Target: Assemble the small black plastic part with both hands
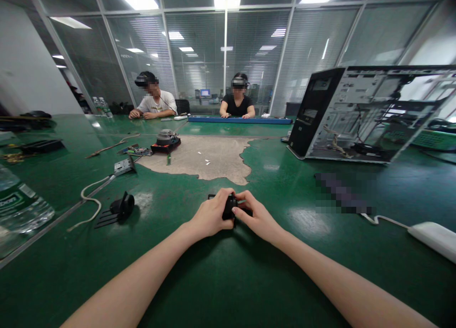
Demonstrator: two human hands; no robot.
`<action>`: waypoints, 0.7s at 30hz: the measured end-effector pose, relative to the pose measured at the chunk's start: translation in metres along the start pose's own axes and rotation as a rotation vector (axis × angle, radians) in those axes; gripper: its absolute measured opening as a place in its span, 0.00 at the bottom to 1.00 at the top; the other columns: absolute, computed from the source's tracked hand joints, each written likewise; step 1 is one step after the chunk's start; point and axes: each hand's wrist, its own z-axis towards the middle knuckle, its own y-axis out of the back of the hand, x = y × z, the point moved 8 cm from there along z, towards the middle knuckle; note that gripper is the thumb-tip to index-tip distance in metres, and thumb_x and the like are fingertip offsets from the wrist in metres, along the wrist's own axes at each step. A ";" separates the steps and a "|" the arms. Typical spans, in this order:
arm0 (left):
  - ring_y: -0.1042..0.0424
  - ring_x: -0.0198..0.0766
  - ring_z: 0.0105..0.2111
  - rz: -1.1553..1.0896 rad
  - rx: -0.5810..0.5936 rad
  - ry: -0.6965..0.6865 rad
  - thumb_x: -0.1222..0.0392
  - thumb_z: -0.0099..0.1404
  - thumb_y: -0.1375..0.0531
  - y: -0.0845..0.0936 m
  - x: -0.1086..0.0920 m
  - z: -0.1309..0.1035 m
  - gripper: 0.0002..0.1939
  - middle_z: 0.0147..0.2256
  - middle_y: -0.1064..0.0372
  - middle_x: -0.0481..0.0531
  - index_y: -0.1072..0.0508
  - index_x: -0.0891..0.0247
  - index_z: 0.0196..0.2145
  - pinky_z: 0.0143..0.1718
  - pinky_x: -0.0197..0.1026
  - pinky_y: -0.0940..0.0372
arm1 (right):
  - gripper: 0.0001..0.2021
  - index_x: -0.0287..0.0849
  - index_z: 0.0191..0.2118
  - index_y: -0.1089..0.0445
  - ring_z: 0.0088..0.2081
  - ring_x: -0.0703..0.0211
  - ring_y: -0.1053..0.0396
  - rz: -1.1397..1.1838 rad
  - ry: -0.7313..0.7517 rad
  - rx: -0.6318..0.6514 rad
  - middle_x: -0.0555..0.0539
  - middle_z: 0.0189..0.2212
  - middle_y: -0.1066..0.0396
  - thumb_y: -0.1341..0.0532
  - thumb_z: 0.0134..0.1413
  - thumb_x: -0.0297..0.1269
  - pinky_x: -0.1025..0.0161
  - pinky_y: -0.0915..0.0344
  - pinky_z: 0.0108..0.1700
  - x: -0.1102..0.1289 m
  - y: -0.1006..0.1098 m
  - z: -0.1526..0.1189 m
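Both my hands meet over the green tabletop, straight ahead of me. My left hand is wrapped round a small black plastic part, its fingers over the top and its thumb below. From the other side my right hand grips the same part with bent fingertips and thumb. Much of the part is covered by my fingers, so its exact kind does not show. To the left lies another black plastic piece with a round end and thin slats.
An open computer case stands at the right, near a white power strip. A water bottle is at the left edge. Beyond a bare patch with a heatsink fan, two people sit across the table behind a blue bar.
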 end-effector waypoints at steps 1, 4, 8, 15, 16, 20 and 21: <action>0.32 0.41 0.35 0.000 -0.002 -0.003 0.61 0.48 0.42 0.000 0.000 0.000 0.30 0.45 0.42 0.50 0.49 0.55 0.48 0.34 0.41 0.37 | 0.10 0.45 0.41 0.41 0.38 0.60 0.34 -0.015 0.014 -0.009 0.49 0.37 0.36 0.45 0.51 0.35 0.59 0.36 0.42 0.001 0.001 0.000; 0.32 0.41 0.35 -0.006 -0.017 -0.016 0.60 0.49 0.42 0.001 -0.001 0.000 0.30 0.46 0.42 0.50 0.50 0.56 0.49 0.34 0.41 0.37 | 0.07 0.44 0.37 0.38 0.40 0.59 0.36 -0.090 0.076 -0.086 0.48 0.36 0.36 0.44 0.50 0.35 0.57 0.39 0.46 0.006 0.007 0.000; 0.32 0.42 0.35 0.009 -0.022 -0.016 0.59 0.49 0.42 0.001 -0.001 0.000 0.30 0.46 0.42 0.51 0.50 0.56 0.49 0.34 0.42 0.37 | 0.06 0.43 0.36 0.38 0.42 0.59 0.36 -0.087 0.081 -0.123 0.48 0.36 0.36 0.44 0.50 0.35 0.57 0.40 0.47 0.005 0.008 0.001; 0.32 0.42 0.35 0.005 -0.027 -0.049 0.60 0.49 0.42 0.001 -0.002 0.000 0.30 0.45 0.42 0.51 0.50 0.56 0.49 0.33 0.41 0.37 | 0.10 0.44 0.42 0.42 0.37 0.60 0.34 -0.021 -0.031 -0.005 0.48 0.38 0.35 0.46 0.52 0.36 0.59 0.36 0.41 -0.002 -0.001 0.000; 0.32 0.42 0.35 0.005 -0.028 -0.049 0.60 0.49 0.42 0.001 -0.002 0.000 0.30 0.45 0.42 0.51 0.50 0.57 0.49 0.32 0.41 0.37 | 0.10 0.44 0.41 0.41 0.37 0.60 0.34 -0.035 -0.015 -0.014 0.48 0.38 0.35 0.46 0.51 0.35 0.59 0.37 0.42 0.000 0.000 0.000; 0.32 0.41 0.35 0.006 -0.033 -0.053 0.60 0.49 0.43 0.002 -0.002 0.000 0.30 0.46 0.42 0.51 0.50 0.57 0.48 0.33 0.41 0.37 | 0.07 0.43 0.37 0.39 0.40 0.59 0.36 -0.086 0.065 -0.095 0.49 0.36 0.36 0.44 0.49 0.34 0.59 0.39 0.45 0.005 0.006 0.000; 0.32 0.42 0.35 0.008 -0.033 -0.052 0.60 0.49 0.43 0.002 -0.002 0.000 0.30 0.46 0.42 0.51 0.50 0.57 0.49 0.33 0.41 0.37 | 0.06 0.43 0.36 0.39 0.40 0.59 0.36 -0.084 0.070 -0.106 0.49 0.36 0.36 0.45 0.50 0.34 0.59 0.39 0.46 0.004 0.007 0.001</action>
